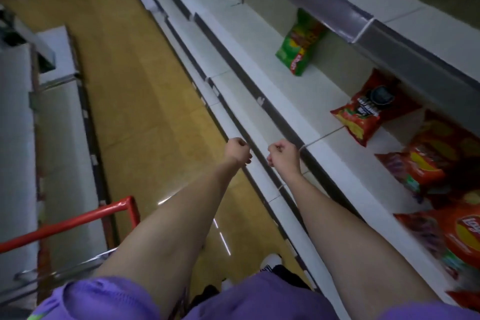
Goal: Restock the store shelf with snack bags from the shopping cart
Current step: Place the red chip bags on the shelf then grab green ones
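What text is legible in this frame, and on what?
"Lay's": partial logo, seen tilted and cut by the frame edge, on the large red chip bag at lower right of the shelf.
Green snack bag: red logo and print, too blurred to read.
Red bag with black panel: white lettering, too blurred to read.
Shelf-edge tags: no readable print.

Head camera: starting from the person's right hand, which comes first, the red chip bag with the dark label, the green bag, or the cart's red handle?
From the right hand:
1. Red chip bag with the dark label, on the shelf to its right.
2. Green bag, farther along that shelf.
3. Cart's red handle, lower left.
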Demonstrator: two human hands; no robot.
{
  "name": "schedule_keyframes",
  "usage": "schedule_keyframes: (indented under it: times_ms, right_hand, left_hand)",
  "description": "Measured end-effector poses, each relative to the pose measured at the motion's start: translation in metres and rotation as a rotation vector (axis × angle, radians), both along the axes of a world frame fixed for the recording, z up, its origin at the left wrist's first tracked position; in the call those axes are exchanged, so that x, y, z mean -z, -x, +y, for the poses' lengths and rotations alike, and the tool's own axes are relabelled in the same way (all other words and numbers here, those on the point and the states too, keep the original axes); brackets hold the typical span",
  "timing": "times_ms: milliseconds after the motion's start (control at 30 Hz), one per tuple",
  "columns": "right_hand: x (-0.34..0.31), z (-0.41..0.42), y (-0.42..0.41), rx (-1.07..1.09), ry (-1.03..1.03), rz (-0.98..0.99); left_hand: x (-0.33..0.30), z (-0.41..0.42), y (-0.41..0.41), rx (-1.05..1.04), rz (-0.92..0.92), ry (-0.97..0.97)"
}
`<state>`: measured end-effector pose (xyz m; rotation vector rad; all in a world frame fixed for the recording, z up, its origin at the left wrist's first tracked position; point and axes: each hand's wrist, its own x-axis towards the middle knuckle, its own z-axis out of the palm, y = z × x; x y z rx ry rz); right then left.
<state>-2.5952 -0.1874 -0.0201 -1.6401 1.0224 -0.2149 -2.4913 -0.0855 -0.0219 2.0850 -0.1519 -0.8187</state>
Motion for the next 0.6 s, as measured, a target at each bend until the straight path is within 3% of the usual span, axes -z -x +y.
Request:
schedule_keyframes:
  times_ms: [233, 400, 600]
  right_hand:
    - [0.003, 0.106, -0.029, -0.267, 0.054, 0.079]
    - [0.002, 0.173, -0.038, -0.580, 0.073, 0.103]
    - [0.002, 0.255, -0.053, -0.991, -0.010, 0.081]
  left_hand:
    - [0.024, 0.116, 0.003, -0.225, 0.071, -0.002]
    - [0.026, 0.186, 0.021, -0.411, 0.080, -0.006]
    - [0.006, 0.288, 0.059, -0.803, -0.021, -0.088]
